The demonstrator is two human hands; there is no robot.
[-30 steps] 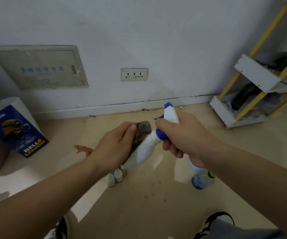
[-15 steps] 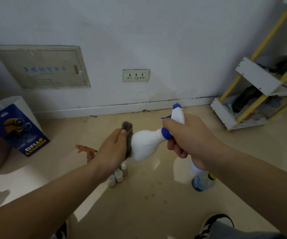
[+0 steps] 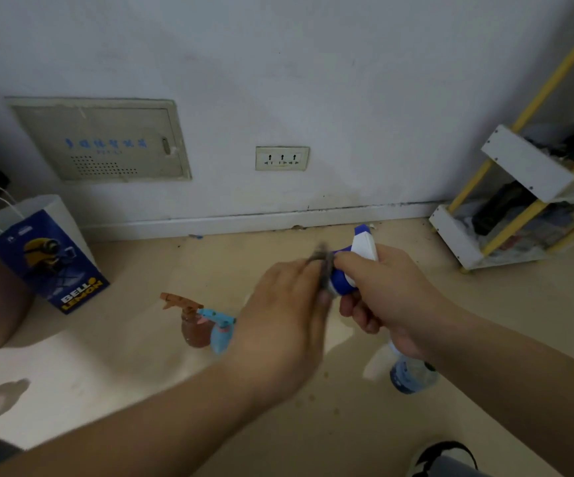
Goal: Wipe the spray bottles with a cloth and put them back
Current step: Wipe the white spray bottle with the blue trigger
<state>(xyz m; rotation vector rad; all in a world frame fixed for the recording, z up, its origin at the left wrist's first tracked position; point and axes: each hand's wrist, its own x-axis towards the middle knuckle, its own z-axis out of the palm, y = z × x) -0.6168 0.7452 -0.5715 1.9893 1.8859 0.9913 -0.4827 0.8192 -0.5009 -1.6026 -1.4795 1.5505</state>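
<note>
My right hand (image 3: 387,297) grips a white spray bottle with a blue collar and nozzle (image 3: 361,249) by its neck, held above the floor. My left hand (image 3: 285,321) presses a grey cloth (image 3: 323,263) against the bottle just below the collar; the hand and cloth hide the white body. On the floor behind my left wrist stand a brown spray bottle (image 3: 191,327) and a light blue spray bottle (image 3: 220,330). A clear bottle with a blue base (image 3: 411,375) stands on the floor under my right forearm.
A blue and white paper bag (image 3: 43,256) stands at the left by the wall. A white and yellow shelf rack (image 3: 526,201) with dark items fills the right corner. A wall socket (image 3: 282,158) and a panel (image 3: 103,141) are on the wall. My shoe (image 3: 442,457) is at the bottom.
My left hand with the cloth slid along the bottle from its base up to the collar, covering the white body. The brown and light blue bottles on the floor are now uncovered.
</note>
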